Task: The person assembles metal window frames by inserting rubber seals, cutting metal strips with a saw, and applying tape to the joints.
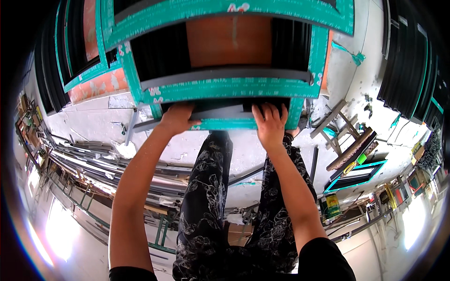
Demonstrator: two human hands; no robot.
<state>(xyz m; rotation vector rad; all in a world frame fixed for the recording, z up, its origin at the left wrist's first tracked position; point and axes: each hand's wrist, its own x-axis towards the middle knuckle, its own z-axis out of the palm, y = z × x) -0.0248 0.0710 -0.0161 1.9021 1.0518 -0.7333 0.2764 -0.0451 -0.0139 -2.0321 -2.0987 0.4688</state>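
- I have 2 bare hands on the near rail of a green-faced frame (227,124), which sits directly under both palms and spans the space between them.
- My left hand (177,120) bends over that rail, thumb against the green face and fingers running into the dark opening; their tips are hidden, so I cannot tell how firmly they pinch.
- My right hand (270,122) lies over the other end of the same rail, fingers spread apart and pointing away from me; I cannot tell whether it is gripping or only resting.
- Between the hands I see a grey strip (228,111) along the rail's far edge.
- Just beyond the fingertips, a second green frame (229,91) crosses above the first, and a third green frame (225,23) lies farther out.
- Beyond the left hand, well apart, I make out another green frame (89,76) against an orange surface (97,88).
- Lower left of the left hand, long dark bars (117,171) lie on the pale floor (328,161).
- To the right of the right hand, I find a wooden stand (344,125), then a teal-edged frame (356,177) and a green-and-yellow can (332,206) nearer me.
- Between the forearms, patterned black trousers (204,192) fill the view.
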